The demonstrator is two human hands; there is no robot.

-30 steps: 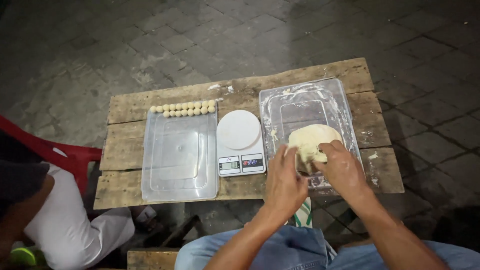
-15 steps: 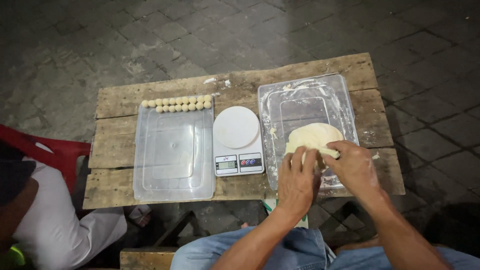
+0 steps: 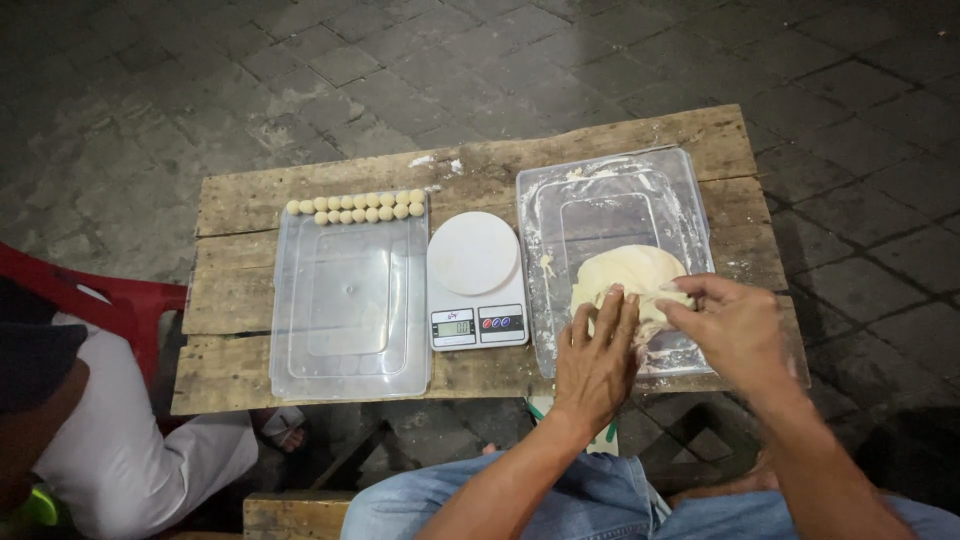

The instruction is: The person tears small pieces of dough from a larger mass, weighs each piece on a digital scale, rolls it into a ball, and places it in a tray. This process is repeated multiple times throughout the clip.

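Row of little dough balls [image 3: 355, 208] still lines the clear tray's [image 3: 350, 340] far edge, scale [image 3: 475, 280] mid-table. Left hand [image 3: 597, 360] has gone flat, fingers spread on the dough lump [image 3: 628, 275] in the right tray [image 3: 610, 200]; right hand [image 3: 735, 330] now pinches its edge.

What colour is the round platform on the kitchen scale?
White; the kitchen scale's round platform shows clearly in the head view.
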